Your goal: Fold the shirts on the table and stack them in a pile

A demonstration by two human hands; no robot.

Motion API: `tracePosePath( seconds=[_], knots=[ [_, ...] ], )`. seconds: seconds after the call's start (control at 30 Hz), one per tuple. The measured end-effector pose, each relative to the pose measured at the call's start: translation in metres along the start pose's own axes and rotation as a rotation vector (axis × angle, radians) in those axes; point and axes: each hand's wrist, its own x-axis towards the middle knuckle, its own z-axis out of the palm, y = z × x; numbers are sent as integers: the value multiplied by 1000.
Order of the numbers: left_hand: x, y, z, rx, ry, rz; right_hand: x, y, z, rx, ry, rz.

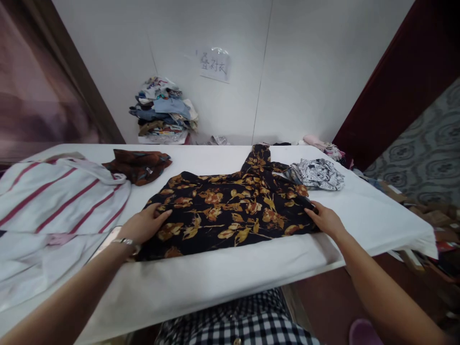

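Note:
A black shirt with a brown and gold floral print [223, 206] lies spread across the white table near its front edge, with one narrow part reaching toward the back. My left hand [145, 223] grips its left end, thumb on top and fingers partly hidden by the cloth. At the opposite end, my right hand [325, 218] pinches the shirt's right edge between thumb and fingers. A bracelet is around my left wrist.
White cloth with red stripes [64, 196] is heaped at the left, beside a crumpled brown garment [140, 165]. A black-and-white patterned garment [318, 173] lies at the right. Stacked clothes [165, 112] stand against the wall at the back of the white table [381, 211].

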Motion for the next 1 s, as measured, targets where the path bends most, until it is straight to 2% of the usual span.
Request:
tracePosePath(
  seconds=[0.1, 0.2, 0.27, 0.33, 0.47, 0.53, 0.6, 0.67, 0.77, 0.83, 0.9, 1.0],
  knots=[
    [7, 23, 2, 98, -41, 19, 8, -7, 10, 7, -11, -23],
    [9, 30, -1, 169, -27, 58, 11, -6, 17, 116, 89, -51],
    [10, 25, -5, 173, 69, 23, 11, -4, 20, 168, 146, -69],
    [13, 14, -9, 160, 138, 0, 10, -5, 23, 151, 118, -81],
    [18, -3, -4, 122, 73, -3, 9, -7, 23, 29, 26, -89],
    [16, -5, 3, 110, 154, 54, 10, -10, 17, -14, 33, -105],
    [10, -4, 12, 90, 290, 192, 15, -16, 7, -16, 75, -153],
    [3, -3, 27, 70, 356, 355, 27, -27, -3, 57, 127, -219],
    [-6, -4, 61, 93, 282, 550, 61, -51, -13, 200, 137, -210],
    [-7, -9, 86, 136, 249, 583, 93, -69, -14, 230, 93, -145],
    [-7, -15, 105, 155, 266, 557, 125, -89, -10, 221, 35, -99],
    [-5, -23, 118, 152, 306, 584, 168, -119, 6, 233, -30, -71]
  ],
)
